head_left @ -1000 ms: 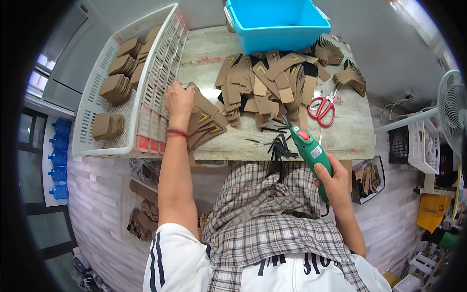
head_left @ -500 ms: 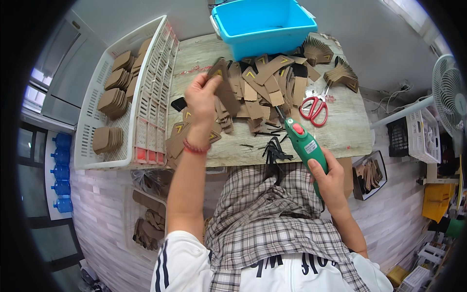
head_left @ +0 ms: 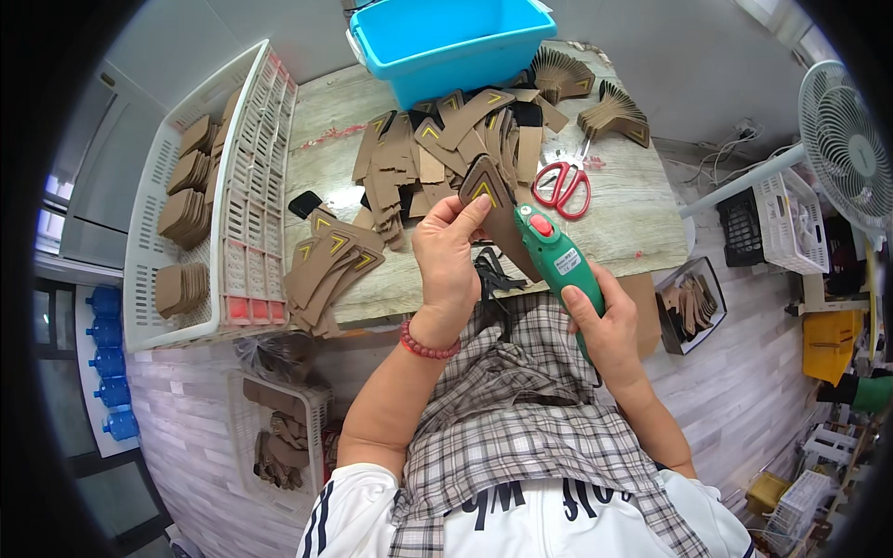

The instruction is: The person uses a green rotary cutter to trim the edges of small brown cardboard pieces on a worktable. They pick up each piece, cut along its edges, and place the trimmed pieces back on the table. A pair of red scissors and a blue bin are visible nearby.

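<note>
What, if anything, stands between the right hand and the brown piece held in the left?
Only the green tool, gripped by the right hand itself, its front end close by the right edge of the brown piece. Nothing else visible is in between. The left hand pinches the piece directly.

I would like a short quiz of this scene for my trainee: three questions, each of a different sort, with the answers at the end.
1. Which hand holds the green tool?
2. True or false: the scissors lie on the table, touched by neither hand.
3. Fill in: the left hand pinches a brown piece marked with a yellow ____ shape.

Key:
1. The right hand.
2. True.
3. V.
</note>
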The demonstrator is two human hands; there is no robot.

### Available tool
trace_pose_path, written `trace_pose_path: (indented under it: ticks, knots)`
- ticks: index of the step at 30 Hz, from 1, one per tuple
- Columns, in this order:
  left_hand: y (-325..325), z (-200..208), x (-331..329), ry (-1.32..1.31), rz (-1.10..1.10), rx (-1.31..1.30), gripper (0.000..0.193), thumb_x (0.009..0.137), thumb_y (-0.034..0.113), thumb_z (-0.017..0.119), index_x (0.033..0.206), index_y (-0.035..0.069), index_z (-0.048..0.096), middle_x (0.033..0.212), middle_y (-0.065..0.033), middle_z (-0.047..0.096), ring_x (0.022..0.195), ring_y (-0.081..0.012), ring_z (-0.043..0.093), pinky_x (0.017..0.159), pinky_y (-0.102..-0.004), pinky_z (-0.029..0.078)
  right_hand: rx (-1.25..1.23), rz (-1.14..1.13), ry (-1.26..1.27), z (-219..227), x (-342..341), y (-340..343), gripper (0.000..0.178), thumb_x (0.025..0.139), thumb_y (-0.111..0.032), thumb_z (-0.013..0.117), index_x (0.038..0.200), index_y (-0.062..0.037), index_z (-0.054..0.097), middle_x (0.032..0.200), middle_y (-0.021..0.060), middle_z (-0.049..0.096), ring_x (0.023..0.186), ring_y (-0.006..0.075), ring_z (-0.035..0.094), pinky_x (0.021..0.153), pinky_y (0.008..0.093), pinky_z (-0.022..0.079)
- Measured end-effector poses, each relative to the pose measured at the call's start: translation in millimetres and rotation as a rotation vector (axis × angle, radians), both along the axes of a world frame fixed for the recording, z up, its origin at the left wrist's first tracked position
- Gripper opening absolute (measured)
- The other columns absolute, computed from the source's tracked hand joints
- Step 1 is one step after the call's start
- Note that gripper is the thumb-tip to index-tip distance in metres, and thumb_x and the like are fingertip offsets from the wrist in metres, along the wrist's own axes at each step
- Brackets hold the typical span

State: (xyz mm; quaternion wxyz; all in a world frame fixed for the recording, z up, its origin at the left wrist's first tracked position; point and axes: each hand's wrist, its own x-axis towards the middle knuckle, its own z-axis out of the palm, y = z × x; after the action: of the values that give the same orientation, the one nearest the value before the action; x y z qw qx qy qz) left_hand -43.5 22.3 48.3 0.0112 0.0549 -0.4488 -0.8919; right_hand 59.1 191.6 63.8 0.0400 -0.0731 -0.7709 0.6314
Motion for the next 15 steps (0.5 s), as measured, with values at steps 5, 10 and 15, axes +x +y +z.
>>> trace_pose_path:
  ticks: [5,10,15]
  knots:
    - [3,-8,5,-0.076,-0.045,0.013,0.007,0.087,0.009,0.068,0.087,0.003,0.065,0.08,-0.0026,0.068,0.067,-0.0079,0.06,0.063,-0.0224,0.048,-0.021,-0.01,-0.003,2,-1,-2,0.043,0.09,-0.028,0.067,0.12,0.0015,0.058,0.076,0.0013,0.059,0.063,0.0059,0.051,0.057,0.0234,0.044]
    - [9,-5,17,-0.128,-0.088,0.003,0.007,0.088,0.008,0.066,0.084,0.004,0.064,0.079,-0.0015,0.067,0.067,-0.007,0.058,0.064,-0.0223,0.047,-0.034,-0.01,-0.013,6,-2,-2,0.042,0.09,-0.025,0.067,0.12,0.0021,0.057,0.076,0.0007,0.059,0.063,0.0058,0.052,0.057,0.0226,0.044]
    - [4,-17,23,-0.094,-0.114,-0.069,0.004,0.088,0.006,0.065,0.086,0.002,0.064,0.08,-0.0007,0.066,0.069,-0.0059,0.057,0.065,-0.021,0.046,-0.063,0.009,-0.016,11,-2,-2,0.04,0.09,-0.024,0.067,0.12,0.0014,0.057,0.077,0.0001,0.059,0.063,0.0052,0.051,0.056,0.0216,0.043]
